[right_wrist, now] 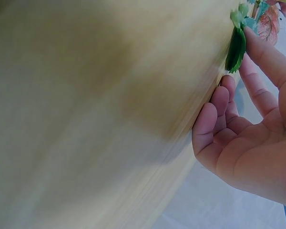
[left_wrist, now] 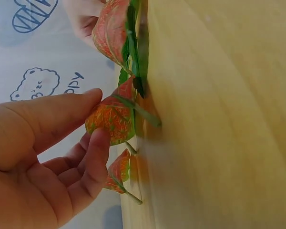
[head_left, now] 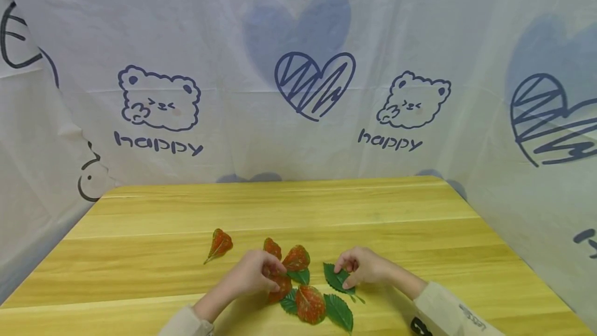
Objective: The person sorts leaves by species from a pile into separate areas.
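Note:
My left hand (head_left: 256, 276) is over a red-orange artificial leaf (left_wrist: 112, 121), thumb and a finger at its edges, pinching it low over the table. To the right, my right hand (head_left: 366, 268) pinches a green serrated leaf (head_left: 333, 278) across its width with thumb and index finger; the other fingers curl near the tabletop, as the right wrist view shows. Between and below the hands lie another red leaf (head_left: 311, 305) and a green leaf (head_left: 339, 311). Beyond the left hand is a red leaf (head_left: 296, 258) with a green leaf (head_left: 299, 276) partly under it.
A single red leaf (head_left: 221, 244) with a stem lies apart at the left. Another small red leaf (head_left: 272, 247) sits just behind the left fingers. The wooden table (head_left: 396, 206) backs onto a white curtain (head_left: 233, 134) printed with hearts and bears.

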`<action>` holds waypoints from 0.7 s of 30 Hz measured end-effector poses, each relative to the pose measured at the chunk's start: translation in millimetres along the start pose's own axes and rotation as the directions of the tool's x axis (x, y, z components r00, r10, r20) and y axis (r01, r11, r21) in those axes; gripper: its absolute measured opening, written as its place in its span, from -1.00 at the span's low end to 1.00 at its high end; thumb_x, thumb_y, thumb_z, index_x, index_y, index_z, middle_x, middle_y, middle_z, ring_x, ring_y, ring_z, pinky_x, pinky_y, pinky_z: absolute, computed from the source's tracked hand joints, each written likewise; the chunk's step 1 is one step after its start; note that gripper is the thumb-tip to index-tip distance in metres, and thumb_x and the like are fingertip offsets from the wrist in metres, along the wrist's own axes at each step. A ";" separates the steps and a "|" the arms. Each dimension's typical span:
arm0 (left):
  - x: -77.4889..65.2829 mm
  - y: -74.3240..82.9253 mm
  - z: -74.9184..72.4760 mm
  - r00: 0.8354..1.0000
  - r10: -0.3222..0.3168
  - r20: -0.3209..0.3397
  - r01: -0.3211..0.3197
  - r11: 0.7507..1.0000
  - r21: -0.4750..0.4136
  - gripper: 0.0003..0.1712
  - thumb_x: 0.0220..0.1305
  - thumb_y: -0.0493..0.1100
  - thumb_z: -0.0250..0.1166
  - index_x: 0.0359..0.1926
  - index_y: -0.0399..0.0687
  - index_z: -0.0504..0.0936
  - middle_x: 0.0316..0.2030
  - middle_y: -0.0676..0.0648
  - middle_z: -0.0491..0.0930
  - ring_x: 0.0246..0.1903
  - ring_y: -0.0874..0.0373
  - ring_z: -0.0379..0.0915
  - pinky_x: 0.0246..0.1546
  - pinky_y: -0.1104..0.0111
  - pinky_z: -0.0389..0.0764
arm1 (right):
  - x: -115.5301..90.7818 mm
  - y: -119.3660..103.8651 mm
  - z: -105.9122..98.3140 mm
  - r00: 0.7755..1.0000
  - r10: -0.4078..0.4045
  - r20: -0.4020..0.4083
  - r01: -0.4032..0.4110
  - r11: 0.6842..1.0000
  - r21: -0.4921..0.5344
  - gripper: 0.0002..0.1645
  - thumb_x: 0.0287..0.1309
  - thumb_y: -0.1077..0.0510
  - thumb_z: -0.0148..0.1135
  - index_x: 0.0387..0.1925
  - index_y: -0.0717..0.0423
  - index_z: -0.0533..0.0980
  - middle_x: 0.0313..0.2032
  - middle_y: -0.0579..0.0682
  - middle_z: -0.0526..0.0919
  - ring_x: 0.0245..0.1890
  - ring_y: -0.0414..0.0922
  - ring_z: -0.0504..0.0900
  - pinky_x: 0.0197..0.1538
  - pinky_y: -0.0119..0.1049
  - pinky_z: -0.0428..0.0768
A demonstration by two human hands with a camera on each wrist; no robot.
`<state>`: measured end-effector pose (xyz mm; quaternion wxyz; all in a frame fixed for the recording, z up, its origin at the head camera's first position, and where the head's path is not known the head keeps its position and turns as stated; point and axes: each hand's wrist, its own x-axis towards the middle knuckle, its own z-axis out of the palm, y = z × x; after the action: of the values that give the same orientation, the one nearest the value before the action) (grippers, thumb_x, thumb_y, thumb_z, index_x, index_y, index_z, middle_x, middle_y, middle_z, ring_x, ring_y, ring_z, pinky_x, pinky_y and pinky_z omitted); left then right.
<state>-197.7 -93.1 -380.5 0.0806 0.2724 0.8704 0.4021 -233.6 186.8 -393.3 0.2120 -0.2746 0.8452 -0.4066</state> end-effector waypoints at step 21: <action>0.6 -8.3 -2.3 0.995 -0.086 0.045 0.087 0.996 -0.022 -0.74 -0.26 -0.47 0.40 -0.41 -0.23 0.66 -0.40 -0.07 0.62 -0.23 -0.07 0.46 -0.18 0.03 0.47 | -0.1 -0.2 0.1 1.000 -0.009 0.001 0.009 1.000 -0.014 -0.75 -0.19 0.44 0.32 -0.34 0.29 0.54 -0.53 -0.04 0.37 -0.52 -0.17 0.24 -0.51 -0.44 0.23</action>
<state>-202.4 -98.7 -385.1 0.1202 0.2421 0.8747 0.4023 -233.3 186.7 -393.2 0.2086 -0.2799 0.8468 -0.4014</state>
